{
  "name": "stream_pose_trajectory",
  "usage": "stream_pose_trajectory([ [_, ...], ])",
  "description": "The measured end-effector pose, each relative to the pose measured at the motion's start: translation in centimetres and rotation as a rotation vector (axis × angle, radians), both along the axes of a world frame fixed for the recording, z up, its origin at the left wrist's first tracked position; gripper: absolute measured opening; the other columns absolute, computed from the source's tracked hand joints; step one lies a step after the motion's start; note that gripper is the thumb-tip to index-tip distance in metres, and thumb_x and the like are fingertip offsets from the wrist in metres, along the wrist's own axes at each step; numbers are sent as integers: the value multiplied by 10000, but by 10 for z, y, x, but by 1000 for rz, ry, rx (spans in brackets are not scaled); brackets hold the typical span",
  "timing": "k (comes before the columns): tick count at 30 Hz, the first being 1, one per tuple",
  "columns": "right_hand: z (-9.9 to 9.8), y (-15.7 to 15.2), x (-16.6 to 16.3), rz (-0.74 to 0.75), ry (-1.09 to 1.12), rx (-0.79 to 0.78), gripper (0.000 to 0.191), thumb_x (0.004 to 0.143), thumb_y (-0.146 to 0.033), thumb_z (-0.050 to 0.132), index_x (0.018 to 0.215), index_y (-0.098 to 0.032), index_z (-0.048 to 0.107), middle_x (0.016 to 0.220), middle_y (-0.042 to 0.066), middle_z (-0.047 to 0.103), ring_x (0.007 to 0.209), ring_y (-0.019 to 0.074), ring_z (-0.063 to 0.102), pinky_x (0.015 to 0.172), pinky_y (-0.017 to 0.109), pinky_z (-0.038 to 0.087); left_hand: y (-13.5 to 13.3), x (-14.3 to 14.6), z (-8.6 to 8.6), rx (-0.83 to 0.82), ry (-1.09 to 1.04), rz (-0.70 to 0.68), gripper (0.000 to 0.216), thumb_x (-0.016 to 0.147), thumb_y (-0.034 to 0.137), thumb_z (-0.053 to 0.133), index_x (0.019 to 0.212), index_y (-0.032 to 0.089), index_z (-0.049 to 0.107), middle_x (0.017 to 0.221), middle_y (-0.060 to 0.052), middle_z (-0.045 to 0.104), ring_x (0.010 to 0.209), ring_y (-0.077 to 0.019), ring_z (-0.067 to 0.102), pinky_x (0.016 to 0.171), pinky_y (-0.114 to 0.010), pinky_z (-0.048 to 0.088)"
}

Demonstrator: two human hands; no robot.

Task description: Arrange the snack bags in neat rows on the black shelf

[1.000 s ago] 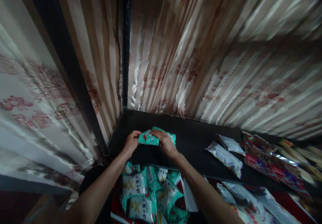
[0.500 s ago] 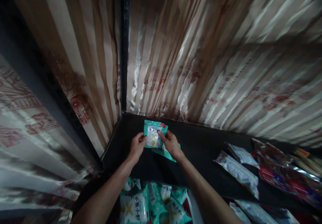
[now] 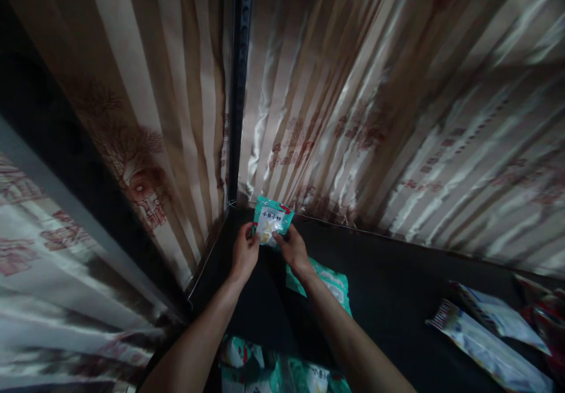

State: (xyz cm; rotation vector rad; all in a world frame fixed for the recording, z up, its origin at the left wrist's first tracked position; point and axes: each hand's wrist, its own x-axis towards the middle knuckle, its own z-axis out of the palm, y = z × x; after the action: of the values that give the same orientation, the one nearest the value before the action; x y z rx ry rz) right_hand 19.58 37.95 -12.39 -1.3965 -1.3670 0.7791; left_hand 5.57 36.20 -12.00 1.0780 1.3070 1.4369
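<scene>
Between my two hands, at the back left corner of the black shelf (image 3: 384,269), is a small green and white snack packet (image 3: 270,222), front facing me and tilted up. My left hand (image 3: 245,252) pinches its left edge. On the lower right, my right hand (image 3: 295,250) grips it with the thumb across the front. Another green snack packet (image 3: 331,284) lies flat on the shelf, partly covered by my right hand and forearm. Below, at the bottom of the view, are several more green packets (image 3: 251,375), partly cut off and crossed by my forearms.
At the right lie long white and blue packets (image 3: 485,340) and red packets (image 3: 551,316). Striped printed sheeting (image 3: 318,116) hangs behind and to the left. A dark metal post (image 3: 241,87) stands in the corner, and a slanted frame bar (image 3: 110,205) runs along the left.
The held packet has moved toward the back corner, showing more of the packet lying behind my right hand. The view has turned left and up, so the bottom packets show less.
</scene>
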Motion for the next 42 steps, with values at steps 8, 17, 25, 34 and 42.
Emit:
stream_pose_trajectory([
  [8, -9, 74, -21, -133, -66, 69, 257, 759, -293, 527, 1001, -229, 588, 895, 25, 693, 802, 190, 640, 796, 337, 508, 5, -4, -5, -58, -93, -124, 457, 841, 326, 536, 1282, 221, 478, 1430, -83, 415, 1319, -233, 379, 1080, -403, 335],
  [17, -26, 116, -45, -86, -100, 78, 245, 769, -258, 523, 1004, -231, 589, 900, 18, 690, 839, 177, 632, 805, 312, 502, 6, -2, -4, -197, -192, -76, 433, 887, 360, 451, 1278, 175, 479, 1429, -115, 413, 1293, -241, 418, 1012, -354, 418],
  [25, -27, 127, -61, 125, -87, 69, 259, 771, -241, 511, 1014, -208, 594, 928, 15, 685, 866, 166, 620, 845, 323, 483, 15, -11, -17, -206, -36, 63, 383, 898, 315, 417, 1252, 197, 500, 1392, -96, 463, 1250, -228, 470, 1003, -354, 422],
  [34, -17, 108, -70, -61, -199, -72, 410, 782, -278, 578, 1174, -177, 522, 1028, 107, 666, 975, 234, 628, 875, 368, 472, 18, -13, -21, -166, 17, 86, 342, 893, 292, 420, 1202, 190, 523, 1319, -97, 522, 1145, -195, 541, 931, -312, 467],
  [42, -1, -3, 3, -100, -483, 168, 355, 842, -273, 462, 1157, -164, 584, 1173, 113, 630, 1121, 232, 563, 1003, 398, 412, -2, -6, -12, -80, 116, -40, 237, 831, 179, 481, 1016, 178, 630, 1104, -78, 639, 994, -180, 606, 859, -306, 501],
])
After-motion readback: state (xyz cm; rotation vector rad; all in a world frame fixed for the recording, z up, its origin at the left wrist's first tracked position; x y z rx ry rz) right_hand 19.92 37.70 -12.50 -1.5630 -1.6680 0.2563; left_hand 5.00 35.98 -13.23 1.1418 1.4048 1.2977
